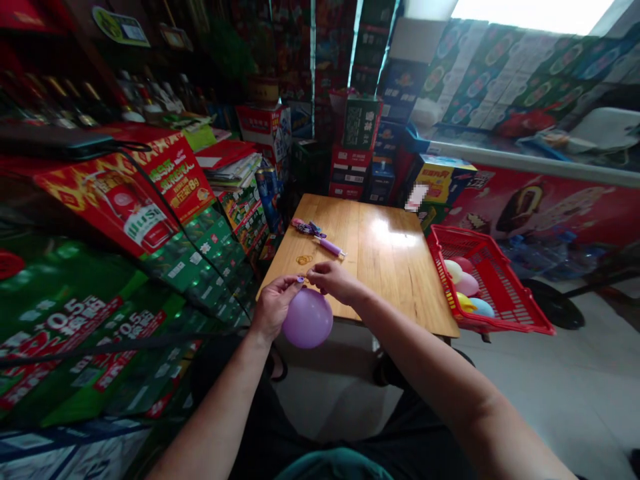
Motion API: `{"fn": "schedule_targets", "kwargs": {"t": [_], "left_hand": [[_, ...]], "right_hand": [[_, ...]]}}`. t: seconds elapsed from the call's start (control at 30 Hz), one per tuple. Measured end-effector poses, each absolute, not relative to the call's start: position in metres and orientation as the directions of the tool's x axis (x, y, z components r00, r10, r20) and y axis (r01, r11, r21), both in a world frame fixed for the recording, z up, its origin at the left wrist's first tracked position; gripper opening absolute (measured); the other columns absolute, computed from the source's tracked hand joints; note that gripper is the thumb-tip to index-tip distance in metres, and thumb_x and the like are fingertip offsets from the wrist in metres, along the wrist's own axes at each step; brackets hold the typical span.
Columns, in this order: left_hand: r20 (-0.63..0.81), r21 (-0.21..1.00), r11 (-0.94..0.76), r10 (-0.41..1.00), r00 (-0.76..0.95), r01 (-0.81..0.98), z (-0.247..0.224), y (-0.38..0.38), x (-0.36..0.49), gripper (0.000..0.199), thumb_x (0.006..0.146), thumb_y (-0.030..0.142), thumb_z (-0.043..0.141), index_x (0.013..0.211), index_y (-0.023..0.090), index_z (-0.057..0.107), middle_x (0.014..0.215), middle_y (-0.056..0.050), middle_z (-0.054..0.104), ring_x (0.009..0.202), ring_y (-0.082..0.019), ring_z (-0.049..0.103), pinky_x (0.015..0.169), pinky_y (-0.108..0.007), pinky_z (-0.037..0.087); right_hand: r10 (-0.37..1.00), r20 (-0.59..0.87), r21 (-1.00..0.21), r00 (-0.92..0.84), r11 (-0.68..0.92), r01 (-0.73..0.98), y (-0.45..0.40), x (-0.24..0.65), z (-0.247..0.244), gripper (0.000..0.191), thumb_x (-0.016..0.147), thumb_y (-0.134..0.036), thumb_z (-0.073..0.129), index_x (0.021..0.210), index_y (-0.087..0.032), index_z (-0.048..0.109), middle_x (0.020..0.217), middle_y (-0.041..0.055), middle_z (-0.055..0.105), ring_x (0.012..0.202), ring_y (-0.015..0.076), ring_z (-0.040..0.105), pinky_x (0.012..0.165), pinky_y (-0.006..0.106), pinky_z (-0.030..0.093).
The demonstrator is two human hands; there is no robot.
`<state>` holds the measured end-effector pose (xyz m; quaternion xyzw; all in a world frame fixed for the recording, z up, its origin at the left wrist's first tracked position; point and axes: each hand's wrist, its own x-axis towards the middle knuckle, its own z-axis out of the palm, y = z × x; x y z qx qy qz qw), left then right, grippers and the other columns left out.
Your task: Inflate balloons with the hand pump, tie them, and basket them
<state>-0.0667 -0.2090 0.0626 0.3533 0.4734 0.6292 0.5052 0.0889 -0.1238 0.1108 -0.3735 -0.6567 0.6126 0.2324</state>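
A round, inflated purple balloon (308, 319) hangs below both hands at the near edge of the wooden table (385, 267). My left hand (274, 304) pinches the balloon's neck between thumb and fingers. Close beside the neck, my right hand (334, 280) has its fingers pressed together on a thin strand that looks like a rubber band, though it is too small to be sure. Several yellowish rubber bands (304, 260) lie on the tabletop just beyond the hands. Behind them is a purple hand pump (330, 247), and a bunch of uninflated balloons (309, 228) lies near the table's left edge.
A red plastic basket (520, 300) holding several inflated balloons (467, 283) stands at the table's right edge. Stacked green drink cartons (200, 267) rise close on the left. More boxes (350, 163) stand behind the table. My knees are under its near edge.
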Motion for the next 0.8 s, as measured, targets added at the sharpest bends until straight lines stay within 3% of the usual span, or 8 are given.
{"fn": "schedule_targets", "kwargs": {"t": [0.13,0.27,0.37,0.6,0.8], "left_hand": [[-0.019,0.971,-0.037,0.973,-0.232,-0.235,0.072,-0.224,-0.057,0.032,0.076,0.042,0.081,0.094,0.016,0.076,0.087,-0.007,0.073,0.073,-0.017,0.065,0.065,-0.025,0.047],[0.021,0.989,-0.057,0.968,-0.25,-0.139,0.08,-0.235,-0.048,0.031,0.075,0.041,0.081,0.092,0.016,0.077,0.087,-0.007,0.074,0.074,-0.017,0.065,0.067,-0.025,0.047],[0.029,0.99,-0.063,0.967,-0.254,-0.128,0.083,-0.239,-0.043,0.032,0.075,0.042,0.081,0.092,0.015,0.075,0.089,-0.008,0.074,0.075,-0.017,0.066,0.067,-0.025,0.048],[0.062,0.997,-0.075,0.961,-0.269,-0.035,0.087,-0.237,-0.04,0.045,0.07,0.04,0.085,0.104,0.016,0.067,0.081,-0.006,0.073,0.07,-0.02,0.069,0.065,-0.027,0.05],[0.147,0.989,-0.137,0.891,-0.429,0.054,0.093,-0.232,-0.039,0.039,0.074,0.039,0.081,0.103,0.015,0.072,0.089,-0.01,0.076,0.081,-0.022,0.072,0.074,-0.03,0.054]], "right_hand": [[0.807,-0.159,-0.987,-0.568,-0.116,0.111,-0.146,0.098,0.119,0.024,0.078,-0.035,0.069,0.068,-0.016,0.058,0.062,-0.0018,0.052,0.054,0.0089,0.044,0.047,0.021,0.033],[0.797,-0.21,-0.931,-0.566,-0.339,-0.132,-0.16,0.103,0.121,0.028,0.072,-0.035,0.075,0.069,-0.017,0.054,0.066,-0.0005,0.056,0.054,0.0079,0.043,0.045,0.02,0.026],[0.775,-0.205,-0.888,-0.597,-0.404,-0.22,-0.166,0.106,0.119,0.031,0.072,-0.038,0.076,0.071,-0.017,0.054,0.062,-0.0016,0.054,0.05,0.0071,0.039,0.043,0.02,0.021],[0.771,-0.044,-0.963,-0.635,-0.201,-0.177,-0.178,0.112,0.13,0.026,0.08,-0.037,0.069,0.073,-0.018,0.053,0.061,-0.0038,0.052,0.05,0.0075,0.042,0.047,0.021,0.028],[0.812,-0.055,-0.998,-0.581,-0.036,0.044,-0.185,0.112,0.142,0.013,0.08,-0.027,0.064,0.075,-0.018,0.057,0.058,-0.0045,0.051,0.05,0.0083,0.042,0.047,0.021,0.03]]}}
